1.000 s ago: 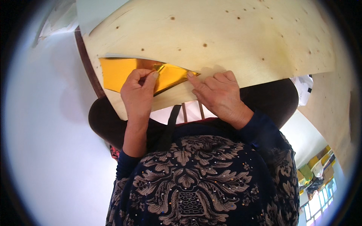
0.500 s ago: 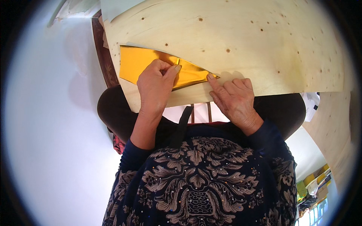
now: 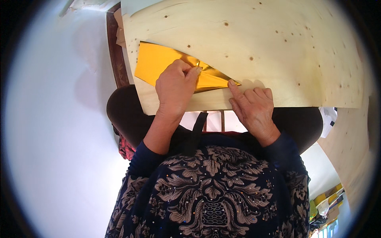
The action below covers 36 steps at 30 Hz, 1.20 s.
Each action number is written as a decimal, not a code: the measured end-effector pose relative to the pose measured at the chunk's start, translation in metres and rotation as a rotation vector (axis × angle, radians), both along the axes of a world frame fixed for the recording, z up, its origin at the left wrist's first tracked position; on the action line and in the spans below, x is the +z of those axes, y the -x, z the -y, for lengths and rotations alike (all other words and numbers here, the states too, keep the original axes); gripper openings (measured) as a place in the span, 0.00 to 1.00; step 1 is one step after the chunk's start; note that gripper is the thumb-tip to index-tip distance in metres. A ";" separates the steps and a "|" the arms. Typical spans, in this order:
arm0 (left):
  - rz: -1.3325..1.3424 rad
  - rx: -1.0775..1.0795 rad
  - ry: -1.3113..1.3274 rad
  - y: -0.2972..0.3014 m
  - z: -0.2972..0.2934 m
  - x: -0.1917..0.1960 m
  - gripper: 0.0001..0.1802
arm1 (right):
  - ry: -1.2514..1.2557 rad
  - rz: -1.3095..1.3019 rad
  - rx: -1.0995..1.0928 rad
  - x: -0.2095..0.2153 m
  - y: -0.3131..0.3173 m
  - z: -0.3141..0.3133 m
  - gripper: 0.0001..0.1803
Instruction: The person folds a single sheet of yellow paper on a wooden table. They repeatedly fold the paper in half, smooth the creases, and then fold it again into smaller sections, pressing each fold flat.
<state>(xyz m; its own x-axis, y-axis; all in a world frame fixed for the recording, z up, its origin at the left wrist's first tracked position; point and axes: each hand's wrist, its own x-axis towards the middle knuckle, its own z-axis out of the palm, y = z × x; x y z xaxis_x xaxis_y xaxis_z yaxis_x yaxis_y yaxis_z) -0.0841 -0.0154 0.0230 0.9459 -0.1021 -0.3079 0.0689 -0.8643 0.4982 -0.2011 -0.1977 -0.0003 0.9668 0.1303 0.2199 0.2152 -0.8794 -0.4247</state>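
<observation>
A sheet of shiny gold paper [image 3: 166, 65] lies on a pale wooden board [image 3: 278, 47] in the upper middle of the frame, its left part flat and its right part folded into a narrowing point that ends near the centre of the picture. The left hand [image 3: 174, 89] rests on top of the paper just left of centre, its fingers curled and its thumb and fingertips pressed down on the raised crease where the fold begins; it pins the paper rather than lifting it. The right hand [image 3: 252, 107] lies just right of centre on the near edge of the board, fingers loosely bent, with the forefinger stretched out so that its tip touches the pointed end of the folded paper; it grasps nothing. The two hands sit near each other with a short stretch of the gold fold showing between them. The board fills the upper right of the frame and shows small dark knots. Below the hands, the lower middle of the frame is taken up by the person's dark patterned top [image 3: 214, 194], with dark blue sleeves at both wrists. A dark brown wooden edge [image 3: 116, 51] runs down the upper left beside the board.
</observation>
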 end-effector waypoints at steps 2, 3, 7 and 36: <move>-0.010 0.001 -0.005 0.000 0.001 0.001 0.14 | -0.009 0.010 -0.003 0.000 -0.001 -0.001 0.30; -0.019 0.004 -0.009 0.000 0.001 0.002 0.14 | -0.004 0.014 -0.002 0.000 -0.001 -0.001 0.30; -0.022 -0.015 -0.020 -0.001 0.001 0.002 0.14 | 0.005 0.028 0.003 -0.001 -0.001 -0.002 0.30; -0.023 -0.048 -0.104 -0.001 0.004 0.003 0.16 | 0.040 0.062 0.000 -0.005 0.004 0.000 0.29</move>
